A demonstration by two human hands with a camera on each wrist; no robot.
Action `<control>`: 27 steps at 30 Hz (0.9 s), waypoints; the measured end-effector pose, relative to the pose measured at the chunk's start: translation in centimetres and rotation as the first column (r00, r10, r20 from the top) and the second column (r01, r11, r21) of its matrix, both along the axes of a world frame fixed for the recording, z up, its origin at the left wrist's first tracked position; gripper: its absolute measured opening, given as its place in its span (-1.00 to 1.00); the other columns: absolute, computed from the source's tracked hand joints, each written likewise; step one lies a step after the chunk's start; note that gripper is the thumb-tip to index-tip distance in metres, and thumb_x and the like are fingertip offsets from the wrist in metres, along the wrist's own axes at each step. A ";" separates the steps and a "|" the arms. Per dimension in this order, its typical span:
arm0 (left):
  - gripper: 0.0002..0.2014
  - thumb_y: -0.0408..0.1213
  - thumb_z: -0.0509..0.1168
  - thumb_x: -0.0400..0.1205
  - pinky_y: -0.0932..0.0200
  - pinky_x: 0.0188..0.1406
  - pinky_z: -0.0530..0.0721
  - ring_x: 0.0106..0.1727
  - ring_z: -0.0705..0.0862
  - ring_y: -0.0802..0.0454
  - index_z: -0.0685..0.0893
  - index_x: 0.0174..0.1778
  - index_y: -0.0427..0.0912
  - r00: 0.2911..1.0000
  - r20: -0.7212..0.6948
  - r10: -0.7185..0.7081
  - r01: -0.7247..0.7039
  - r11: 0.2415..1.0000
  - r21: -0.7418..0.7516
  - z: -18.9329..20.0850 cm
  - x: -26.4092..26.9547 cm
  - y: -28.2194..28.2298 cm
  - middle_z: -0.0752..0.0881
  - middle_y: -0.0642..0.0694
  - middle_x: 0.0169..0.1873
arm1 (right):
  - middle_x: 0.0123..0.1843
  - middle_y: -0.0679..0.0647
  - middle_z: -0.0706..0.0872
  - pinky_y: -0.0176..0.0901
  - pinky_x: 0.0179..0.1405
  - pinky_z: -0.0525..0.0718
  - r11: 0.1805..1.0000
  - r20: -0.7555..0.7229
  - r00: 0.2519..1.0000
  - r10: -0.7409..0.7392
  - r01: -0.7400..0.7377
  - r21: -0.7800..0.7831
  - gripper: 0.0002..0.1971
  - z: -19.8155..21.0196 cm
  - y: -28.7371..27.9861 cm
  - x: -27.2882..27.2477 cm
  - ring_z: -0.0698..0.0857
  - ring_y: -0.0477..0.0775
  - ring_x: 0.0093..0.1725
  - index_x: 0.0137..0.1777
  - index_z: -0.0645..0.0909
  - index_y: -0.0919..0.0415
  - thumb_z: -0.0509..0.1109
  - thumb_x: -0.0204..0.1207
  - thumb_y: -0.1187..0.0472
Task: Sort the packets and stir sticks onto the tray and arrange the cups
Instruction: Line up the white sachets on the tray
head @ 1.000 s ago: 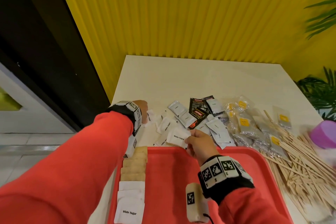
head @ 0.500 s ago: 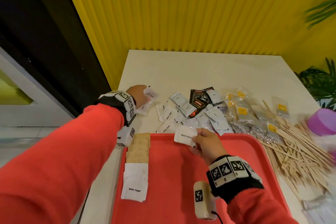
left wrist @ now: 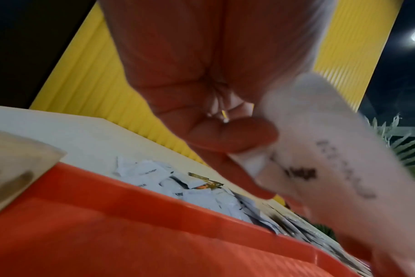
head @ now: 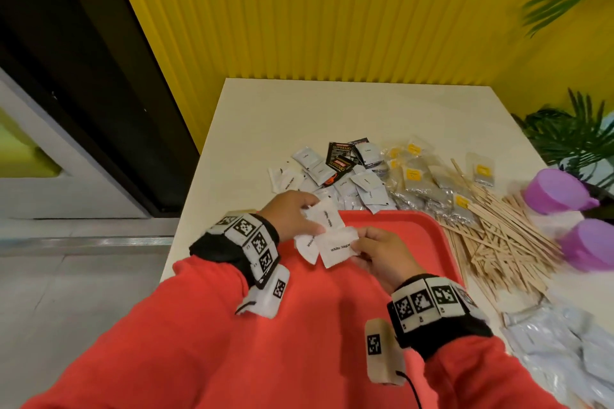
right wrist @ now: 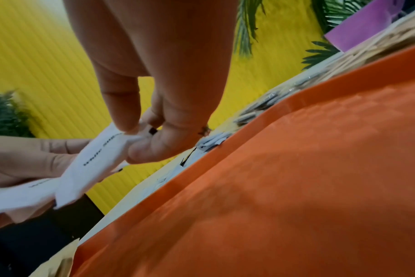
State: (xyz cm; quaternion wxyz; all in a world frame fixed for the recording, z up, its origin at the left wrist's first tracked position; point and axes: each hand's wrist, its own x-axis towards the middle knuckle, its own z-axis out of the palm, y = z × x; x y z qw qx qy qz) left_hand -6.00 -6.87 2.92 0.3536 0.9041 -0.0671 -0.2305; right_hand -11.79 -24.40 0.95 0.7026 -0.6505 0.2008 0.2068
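Right hand (head: 378, 256), sugar packet (head: 337, 247) seemingly crosswise

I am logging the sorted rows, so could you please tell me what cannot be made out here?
- Rows already on the red plastic tray: head view, hidden by the red sleeves.
- How many white sugar packets the left hand holds: overlapped in the head view, blurred in the left wrist view.
- Lower purple plastic cup: head view, blurred, cut by the right edge.

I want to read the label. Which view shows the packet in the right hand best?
The head view: the white sugar packet faces the camera, its print legible, pinched by the right hand. The right wrist view shows it edge-on with partial print; the left wrist view is blurred.
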 end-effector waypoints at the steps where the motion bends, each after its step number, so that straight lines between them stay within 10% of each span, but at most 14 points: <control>1: -0.48 -0.25 0.51 0.44 0.25 0.27 0.48 0.31 0.60 0.02 0.63 0.34 -0.15 1.000 -0.003 -0.003 0.003 1.000 -0.013 -0.1 -0.5 -0.3 0.66 -0.04 0.28 | -0.31 0.11 0.63 -0.47 -0.45 0.60 0.999 0.017 0.999 0.029 -0.028 -0.029 -0.75 0.0 -0.2 -0.2 0.59 -0.09 -0.33 -0.28 0.55 0.23 0.20 0.57 0.50; 8: -0.66 -0.40 0.38 0.54 0.37 0.13 0.35 0.31 0.53 0.10 0.70 0.20 -0.02 0.999 0.028 -0.032 0.032 0.999 -0.003 -0.1 -3.1 -1.7 0.62 -0.02 0.31 | -0.39 0.06 0.58 -0.38 -0.50 0.50 0.929 0.135 0.972 0.192 -0.135 -0.345 -0.73 -0.6 -2.6 -0.8 0.51 -0.06 -0.44 -0.34 0.53 0.15 0.27 0.56 0.43; 14: -0.38 -0.61 0.21 0.49 0.25 0.34 0.42 0.42 0.49 -0.01 0.49 0.45 -0.03 0.996 -0.021 0.086 -0.086 0.996 0.032 -0.9 -4.2 -2.5 0.50 -0.06 0.44 | -0.36 -0.04 0.56 -0.37 -0.39 0.39 0.746 0.039 0.930 0.366 -0.269 -0.609 -0.69 -1.0 -5.3 -0.4 0.50 -0.13 -0.37 -0.37 0.46 0.04 0.28 0.55 0.40; 21: -0.47 -0.57 0.30 0.44 -0.04 -0.07 0.66 -0.09 0.68 -0.14 0.42 0.24 0.00 0.966 0.036 0.257 -0.257 0.966 -0.017 -1.8 -4.2 -3.4 0.67 -0.21 -0.05 | 0.14 0.18 0.68 -0.33 -0.14 0.46 0.665 0.037 0.874 0.485 -0.342 -0.664 -0.82 -0.9 -6.2 0.6 0.63 0.14 0.14 -0.26 0.57 0.19 0.29 0.54 0.41; 24: -0.59 -0.57 0.29 0.45 -0.02 -0.10 0.64 -0.10 0.65 -0.12 0.42 0.05 -0.01 0.952 0.080 0.295 -0.293 0.955 -0.041 -1.7 -3.8 -3.7 0.64 -0.15 -0.11 | 0.51 0.05 0.44 -0.36 0.12 0.34 0.582 0.046 0.819 0.572 -0.365 -0.727 -0.88 -0.8 -5.9 1.9 0.49 0.09 0.42 -0.10 0.68 0.35 0.29 0.52 0.43; 27: -0.66 -0.58 0.25 0.46 0.09 -0.11 0.59 -0.06 0.63 -0.06 0.47 -0.09 0.00 0.952 0.105 0.287 -0.285 0.958 -0.035 -1.9 -3.2 -3.7 0.68 -0.12 -0.03 | 0.60 0.03 0.31 -0.37 0.15 0.34 0.536 0.039 0.789 0.614 -0.380 -0.754 -0.76 -0.5 -5.7 3.2 0.48 0.08 0.43 -0.38 0.55 0.22 0.31 0.48 0.46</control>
